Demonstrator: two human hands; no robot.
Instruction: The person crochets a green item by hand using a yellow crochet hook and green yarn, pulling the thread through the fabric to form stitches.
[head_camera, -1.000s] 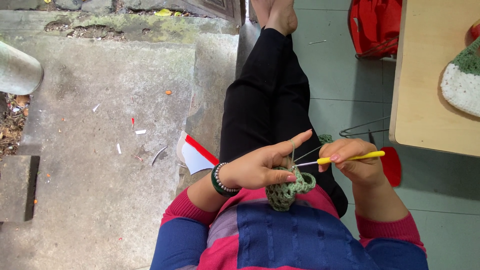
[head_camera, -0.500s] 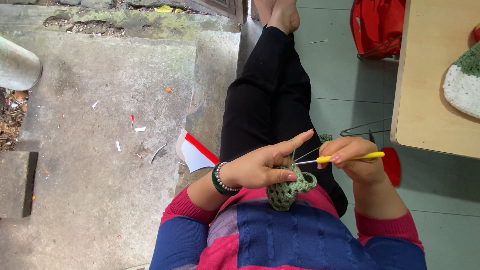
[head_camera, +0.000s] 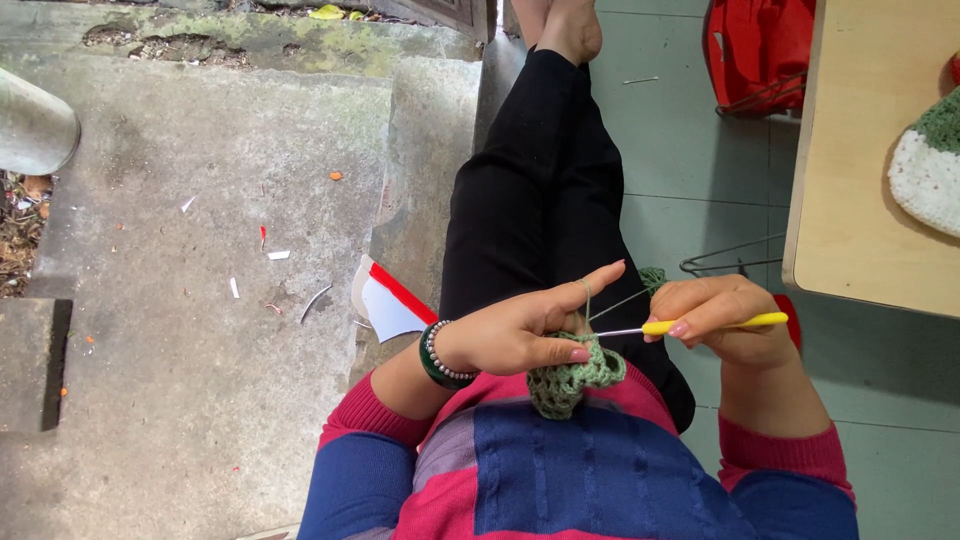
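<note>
Over the lap, the left hand (head_camera: 515, 335) pinches the soft, light green crochet piece (head_camera: 572, 375) at its edge — the best hold — while the right hand (head_camera: 725, 322) closes around the yellow-handled crochet hook (head_camera: 690, 326), its tip at the work.

Crochet hook (head_camera: 690, 325) tip lost inside green crochet piece (head_camera: 572, 378). Handle middle covered by right hand (head_camera: 722, 318). White-and-green knitted item (head_camera: 925, 165) cut off at right edge.
</note>
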